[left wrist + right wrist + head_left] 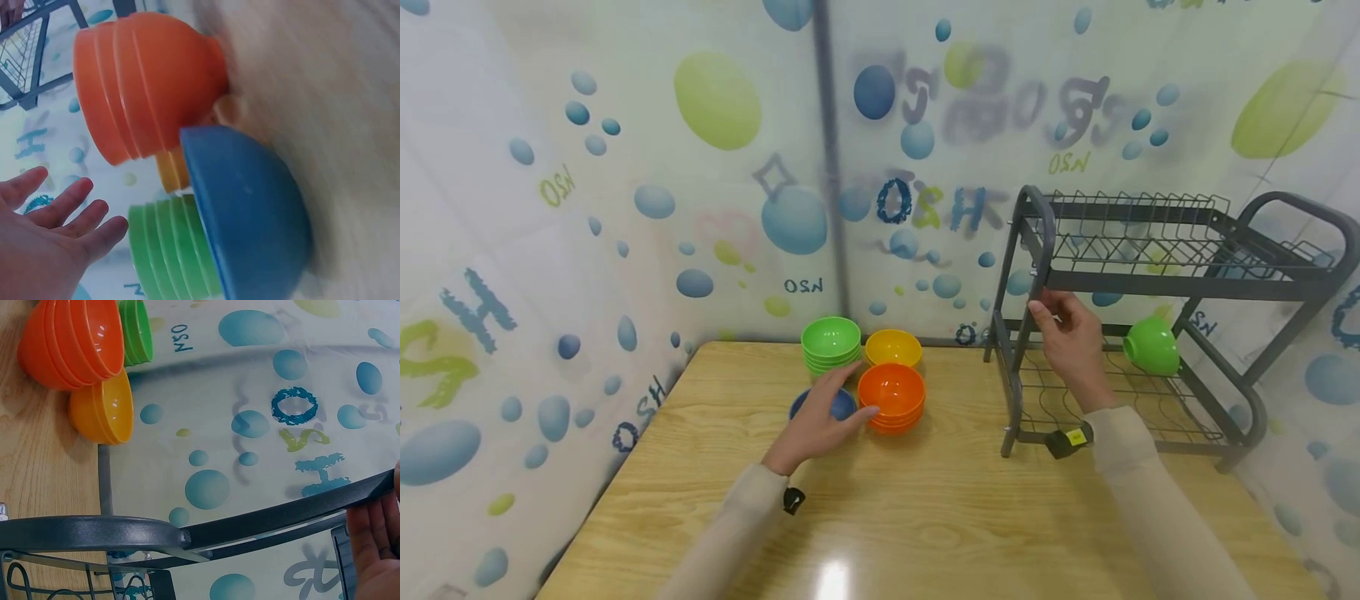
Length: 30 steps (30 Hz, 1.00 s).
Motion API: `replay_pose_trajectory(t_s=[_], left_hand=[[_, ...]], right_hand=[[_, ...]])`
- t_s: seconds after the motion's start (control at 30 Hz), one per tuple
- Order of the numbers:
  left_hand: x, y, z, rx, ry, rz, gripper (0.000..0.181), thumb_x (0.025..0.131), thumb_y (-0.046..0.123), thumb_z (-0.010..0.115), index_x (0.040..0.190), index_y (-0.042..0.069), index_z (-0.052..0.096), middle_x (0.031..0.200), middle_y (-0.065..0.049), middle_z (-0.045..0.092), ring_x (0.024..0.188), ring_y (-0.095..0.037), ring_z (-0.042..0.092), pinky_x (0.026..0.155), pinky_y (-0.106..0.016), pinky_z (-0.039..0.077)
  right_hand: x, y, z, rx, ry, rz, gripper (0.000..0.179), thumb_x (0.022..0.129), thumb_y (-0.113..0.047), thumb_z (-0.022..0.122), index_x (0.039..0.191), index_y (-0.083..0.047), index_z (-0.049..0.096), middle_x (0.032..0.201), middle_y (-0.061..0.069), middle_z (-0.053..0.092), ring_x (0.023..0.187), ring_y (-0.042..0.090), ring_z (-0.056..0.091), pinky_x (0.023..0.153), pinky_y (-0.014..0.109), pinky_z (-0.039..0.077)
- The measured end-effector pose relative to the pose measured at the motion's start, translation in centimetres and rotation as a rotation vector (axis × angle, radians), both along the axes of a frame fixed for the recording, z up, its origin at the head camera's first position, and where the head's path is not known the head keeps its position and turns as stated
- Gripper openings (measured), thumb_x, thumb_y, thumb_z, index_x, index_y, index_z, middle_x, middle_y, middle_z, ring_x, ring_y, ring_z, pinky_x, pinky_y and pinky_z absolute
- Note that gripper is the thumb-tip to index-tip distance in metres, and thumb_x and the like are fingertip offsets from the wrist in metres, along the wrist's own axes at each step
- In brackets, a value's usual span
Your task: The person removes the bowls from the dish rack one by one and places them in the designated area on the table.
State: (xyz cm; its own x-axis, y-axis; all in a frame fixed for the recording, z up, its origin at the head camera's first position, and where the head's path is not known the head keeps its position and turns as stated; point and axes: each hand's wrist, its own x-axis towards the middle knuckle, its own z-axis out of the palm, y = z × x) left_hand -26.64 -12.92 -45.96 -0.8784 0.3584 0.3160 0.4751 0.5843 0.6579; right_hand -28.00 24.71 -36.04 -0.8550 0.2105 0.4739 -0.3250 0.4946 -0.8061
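Observation:
My left hand (814, 427) hovers with spread fingers over a blue bowl (844, 406), partly hiding it. In the left wrist view the fingers are apart from the bowls. Beside the blue bowl stands a stack of orange bowls (891, 392); behind are stacked green bowls (831, 337) and yellow bowls (893, 347). At the right, my right hand (1072, 340) grips the left front post of a dark grey two-tier dish rack (1180, 286), seen as a bar (281, 509) in the right wrist view. One green bowl (1156, 347) lies tilted on the rack's lower tier.
The wooden table (940, 517) backs onto a white curtain (737, 200) printed with bubbles and letters, which also runs along both sides. The rack's upper tier has wire slots (1138, 242). A black strap piece (1067, 442) hangs at the right wrist.

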Motion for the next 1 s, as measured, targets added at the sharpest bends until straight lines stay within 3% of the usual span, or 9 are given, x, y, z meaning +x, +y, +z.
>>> replay_pose_trajectory(t_s=[0.13, 0.43, 0.63, 0.83, 1.0], left_hand=[[-0.4, 1.3, 0.6, 0.001, -0.047, 0.001, 0.082, 0.094, 0.06, 0.067, 0.159, 0.019, 0.037, 0.163, -0.005, 0.04, 0.15, -0.029, 0.04, 0.12, -0.056, 0.037], [-1.1, 4.5, 2.0, 0.045, -0.118, -0.026, 0.08, 0.091, 0.067, 0.064, 0.159, 0.038, 0.033, 0.165, 0.002, 0.034, 0.152, -0.027, 0.035, 0.12, -0.06, 0.034], [-2.0, 6.8, 2.9, 0.07, -0.095, -0.093, 0.085, 0.09, 0.067, 0.066, 0.16, 0.035, 0.031, 0.165, 0.006, 0.034, 0.152, -0.024, 0.035, 0.122, -0.058, 0.033], [-2.8, 9.2, 3.8, 0.053, -0.035, -0.165, 0.08, 0.094, 0.057, 0.068, 0.161, 0.037, 0.029, 0.167, 0.007, 0.033, 0.153, -0.022, 0.034, 0.124, -0.054, 0.031], [-2.9, 11.0, 4.5, 0.076, -0.035, -0.223, 0.08, 0.095, 0.055, 0.068, 0.162, 0.034, 0.028, 0.168, 0.008, 0.031, 0.154, -0.021, 0.033, 0.124, -0.052, 0.032]], right_hand=[[0.0, 0.0, 0.0, 0.004, -0.005, -0.005, 0.044, 0.104, -0.04, 0.058, 0.13, -0.006, 0.063, 0.117, 0.0, 0.064, 0.106, -0.009, 0.055, 0.096, 0.018, 0.046], [-0.1, 0.1, -0.2, -0.001, 0.018, 0.003, 0.042, 0.105, -0.038, 0.058, 0.128, -0.004, 0.063, 0.113, -0.003, 0.063, 0.104, -0.009, 0.056, 0.092, 0.013, 0.046], [0.0, 0.0, -0.2, -0.007, 0.021, 0.008, 0.043, 0.104, -0.04, 0.059, 0.127, -0.004, 0.063, 0.111, -0.005, 0.062, 0.104, -0.008, 0.056, 0.092, 0.011, 0.045], [-0.1, 0.1, 0.0, 0.021, 0.007, 0.002, 0.046, 0.104, -0.042, 0.057, 0.129, -0.003, 0.063, 0.116, 0.003, 0.063, 0.104, -0.007, 0.055, 0.093, 0.015, 0.046], [-0.1, 0.2, 0.1, 0.037, 0.008, 0.001, 0.046, 0.105, -0.041, 0.057, 0.13, -0.003, 0.063, 0.119, 0.007, 0.064, 0.105, -0.009, 0.054, 0.093, 0.015, 0.046]])
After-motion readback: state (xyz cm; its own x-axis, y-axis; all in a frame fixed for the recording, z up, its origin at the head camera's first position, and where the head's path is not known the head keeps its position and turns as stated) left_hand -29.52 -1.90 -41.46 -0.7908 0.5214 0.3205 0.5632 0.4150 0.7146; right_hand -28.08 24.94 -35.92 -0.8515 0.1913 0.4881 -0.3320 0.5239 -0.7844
